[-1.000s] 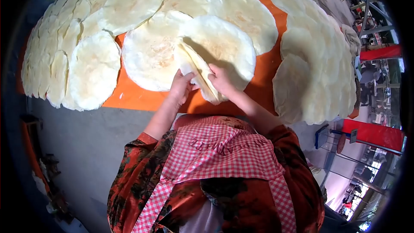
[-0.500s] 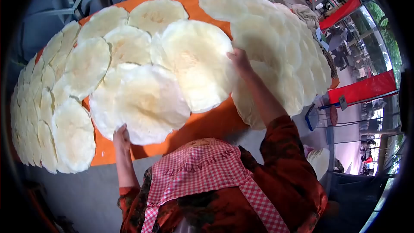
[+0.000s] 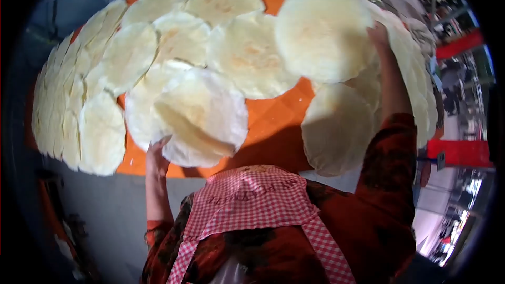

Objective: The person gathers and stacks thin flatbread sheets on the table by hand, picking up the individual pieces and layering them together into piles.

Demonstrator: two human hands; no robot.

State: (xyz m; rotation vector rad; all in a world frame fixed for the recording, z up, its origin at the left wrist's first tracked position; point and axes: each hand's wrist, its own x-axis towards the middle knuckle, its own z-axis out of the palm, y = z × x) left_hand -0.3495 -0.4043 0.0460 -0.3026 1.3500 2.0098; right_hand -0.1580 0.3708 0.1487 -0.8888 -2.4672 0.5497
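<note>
My right hand (image 3: 380, 37), at the upper right, is closed on the right edge of a large round pale flatbread (image 3: 322, 31). That flatbread lies over others on the right part of the orange cloth. Low on the left, my left hand (image 3: 159, 155) grips the near edge of another flatbread (image 3: 208, 110), whose middle is raised in a slanting fold. Between the two lies a browned flatbread (image 3: 252, 55), untouched by either hand. The fingertips of both hands are partly hidden by the flatbreads.
Overlapping flatbreads (image 3: 102, 134) cover the left side of the orange cloth (image 3: 276, 118), and more flatbreads (image 3: 339, 131) lie on the right. A red checked apron (image 3: 252, 197) is at the near edge. Red panels (image 3: 460, 152) and metal frames stand at the right.
My right hand has moved right, and a flatbread now lies farther right, uncovering a browned one. The flatbread at my left hand has become folded up in the middle. The view has shifted.
</note>
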